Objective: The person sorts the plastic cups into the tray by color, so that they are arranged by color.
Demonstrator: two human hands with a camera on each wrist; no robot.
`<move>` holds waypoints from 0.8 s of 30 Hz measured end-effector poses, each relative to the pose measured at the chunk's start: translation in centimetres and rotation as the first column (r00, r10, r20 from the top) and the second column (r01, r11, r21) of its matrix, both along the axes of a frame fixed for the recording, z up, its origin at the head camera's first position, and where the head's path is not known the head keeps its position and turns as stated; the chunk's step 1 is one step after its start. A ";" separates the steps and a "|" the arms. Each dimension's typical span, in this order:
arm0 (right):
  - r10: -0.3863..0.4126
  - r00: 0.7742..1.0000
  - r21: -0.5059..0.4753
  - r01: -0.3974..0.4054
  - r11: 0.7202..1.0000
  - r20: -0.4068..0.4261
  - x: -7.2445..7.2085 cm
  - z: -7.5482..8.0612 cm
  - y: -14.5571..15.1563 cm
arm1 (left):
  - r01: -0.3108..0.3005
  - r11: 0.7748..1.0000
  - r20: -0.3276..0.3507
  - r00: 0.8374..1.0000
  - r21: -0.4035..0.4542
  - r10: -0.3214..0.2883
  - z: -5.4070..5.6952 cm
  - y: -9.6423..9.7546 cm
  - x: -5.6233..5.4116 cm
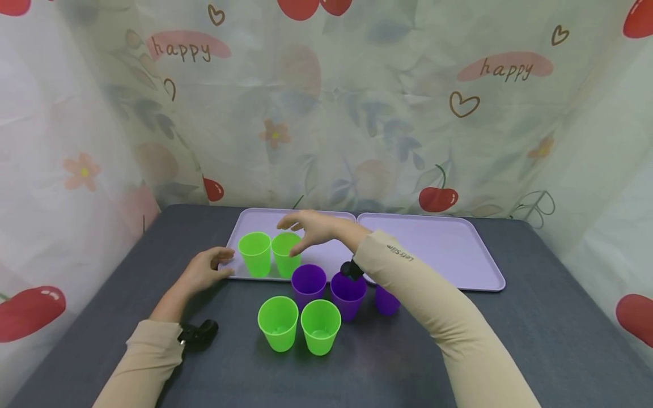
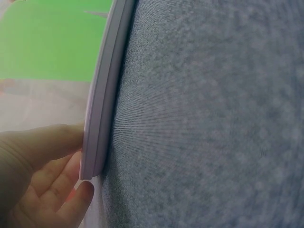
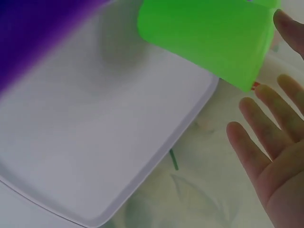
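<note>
My left hand [image 1: 204, 271] is at the near left corner of the left lilac tray [image 1: 326, 258], thumb against the front rim and fingers around the corner. In the left wrist view, the thumb [image 2: 57, 140] meets the tray's rim [image 2: 100, 104]. Two bright green cups stand upright on that tray, a left one [image 1: 255, 255] and a right one [image 1: 282, 259]. Over the right one hovers my right hand [image 1: 316, 228], fingers spread. The right wrist view shows those fingers [image 3: 270, 114] apart from the green cup [image 3: 204, 38], with nothing held.
Two more green cups, one left [image 1: 278, 323] and one right [image 1: 320, 328], stand on the dark table [image 1: 398, 368]. Behind them are purple cups [image 1: 308, 286], one partly hidden by my right sleeve [image 1: 433, 300]. A second lilac tray [image 1: 433, 243] adjoins on the right. Patterned curtain [image 1: 336, 113] encloses the table.
</note>
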State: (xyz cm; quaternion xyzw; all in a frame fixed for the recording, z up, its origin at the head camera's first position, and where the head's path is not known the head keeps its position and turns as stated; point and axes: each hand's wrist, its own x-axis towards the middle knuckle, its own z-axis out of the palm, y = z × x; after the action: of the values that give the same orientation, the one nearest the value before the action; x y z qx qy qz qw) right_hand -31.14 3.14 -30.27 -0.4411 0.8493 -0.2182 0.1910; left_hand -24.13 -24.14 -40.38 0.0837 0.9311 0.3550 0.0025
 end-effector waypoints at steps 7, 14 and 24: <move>-0.064 0.998 -0.109 0.061 0.992 -0.025 0.9 2.3 1.2 | 0.003 1.000 -0.003 1.000 0.007 -0.003 -0.2 -0.1 -0.1; -0.087 0.995 -0.277 0.067 0.958 -0.058 3.1 4.0 3.4 | -0.003 1.000 0.007 1.000 0.014 0.002 -0.1 -0.1 -0.1; -0.119 0.989 -0.355 0.080 0.931 -0.088 7.3 3.1 6.6 | 0.003 1.000 -0.010 1.000 0.011 -0.003 -0.2 0.0 -0.1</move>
State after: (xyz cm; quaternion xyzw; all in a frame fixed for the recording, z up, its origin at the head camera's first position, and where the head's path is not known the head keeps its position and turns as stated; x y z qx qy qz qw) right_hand -23.89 9.76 -27.13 -0.4355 0.8273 -0.3511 0.0519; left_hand -24.27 -24.19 -40.54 0.0867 0.9291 0.3595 -0.0020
